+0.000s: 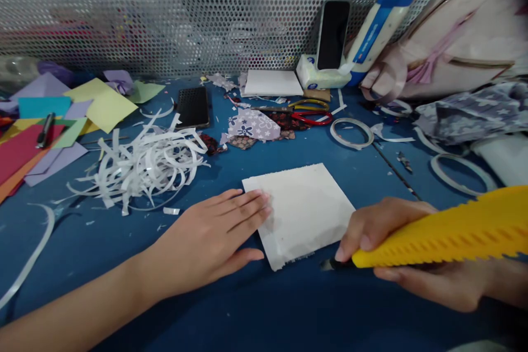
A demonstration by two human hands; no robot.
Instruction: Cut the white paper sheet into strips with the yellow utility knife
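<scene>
A square white board (307, 209) lies on the blue table, its near edge rough and ragged. My left hand (210, 231) rests flat with fingers stretched out, the fingertips on the board's left side. In my right hand (391, 231) is a yellow utility knife (445, 228), gripped near its front end. Its short blade (328, 265) points left, just off the board's near right corner. Part of my right palm and some fingers are hidden behind the handle.
White paper strips (140, 162) lie tangled behind my left hand. Behind the board are scissors (311, 115), fabric scraps (253, 124) and a dark phone (193, 107). Tape rolls (352, 133) lie to the right. Coloured paper (99, 104) is at left, a pink bag (462, 38) back right.
</scene>
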